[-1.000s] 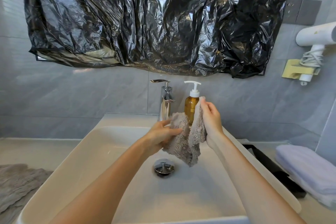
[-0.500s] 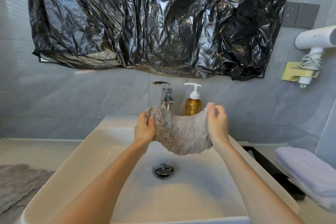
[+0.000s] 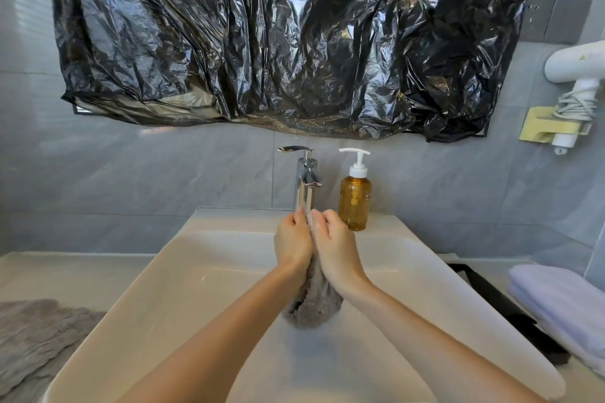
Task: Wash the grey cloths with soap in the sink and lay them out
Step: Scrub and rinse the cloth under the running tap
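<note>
Dangling bunched from left hand [image 3: 292, 244] and right hand [image 3: 337, 249], fuzzy grey cloth [image 3: 314, 304]

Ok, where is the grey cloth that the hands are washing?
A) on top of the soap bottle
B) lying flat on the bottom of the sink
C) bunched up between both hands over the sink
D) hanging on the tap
C: the grey cloth hangs bunched between the left hand and the right hand, above the sink.
</note>
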Demonstrator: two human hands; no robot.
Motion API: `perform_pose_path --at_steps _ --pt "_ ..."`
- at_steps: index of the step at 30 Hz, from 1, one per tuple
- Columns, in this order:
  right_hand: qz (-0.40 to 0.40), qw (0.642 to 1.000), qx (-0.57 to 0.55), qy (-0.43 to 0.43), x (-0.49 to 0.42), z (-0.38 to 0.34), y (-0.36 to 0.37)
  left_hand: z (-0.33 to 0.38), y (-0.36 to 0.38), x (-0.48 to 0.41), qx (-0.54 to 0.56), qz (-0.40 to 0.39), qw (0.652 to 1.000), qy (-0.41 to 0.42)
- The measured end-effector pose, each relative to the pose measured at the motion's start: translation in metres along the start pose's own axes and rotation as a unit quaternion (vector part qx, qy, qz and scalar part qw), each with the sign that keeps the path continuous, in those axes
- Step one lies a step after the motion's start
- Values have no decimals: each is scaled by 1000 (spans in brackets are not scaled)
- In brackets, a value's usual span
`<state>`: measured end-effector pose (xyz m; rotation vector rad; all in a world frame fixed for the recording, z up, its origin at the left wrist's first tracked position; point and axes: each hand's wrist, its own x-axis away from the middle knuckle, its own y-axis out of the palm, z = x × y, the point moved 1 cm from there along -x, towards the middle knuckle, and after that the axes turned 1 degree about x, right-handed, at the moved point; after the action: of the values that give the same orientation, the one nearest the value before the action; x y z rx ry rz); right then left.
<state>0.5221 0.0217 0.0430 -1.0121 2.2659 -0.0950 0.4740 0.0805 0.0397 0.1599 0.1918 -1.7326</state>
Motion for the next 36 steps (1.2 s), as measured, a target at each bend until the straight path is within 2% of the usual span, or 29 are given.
perform_pose_path --at_steps 3,6,10,14,16,18,21,25,29,32,36 --pt "2 1000 16 -7 -2 -5 -3 1 -1 0 7 9 1000 -10" --pt "-63 998 25 -13 10 -8 3 4 -10 -12 6 64 998 -7" --pt "-4 1000 11 29 -9 -5 -3 11 -1 7 10 46 998 38" --pt "-45 999 5 8 1 -3 -3 15 -4 7 5 68 997 46" --pt "-6 1000 -13 26 -9 -4 -8 16 2 19 11 42 997 68" --pt "13 1000 -19 9 -8 -6 -8 16 1 21 34 39 995 90" --pt "-27 999 -14 -10 0 -5 -4 15 -3 12 43 50 995 81" --pt "13 999 -28 -9 -3 -11 -4 16 -4 13 57 42 994 81" --pt "-16 999 -28 -12 -2 -10 -2 21 -8 11 61 64 992 93" --pt "21 999 -42 -1 -8 -12 -8 22 0 20 68 48 991 103" --pt "-36 999 -18 -23 1 -11 -5 20 -6 9 73 74 990 94"
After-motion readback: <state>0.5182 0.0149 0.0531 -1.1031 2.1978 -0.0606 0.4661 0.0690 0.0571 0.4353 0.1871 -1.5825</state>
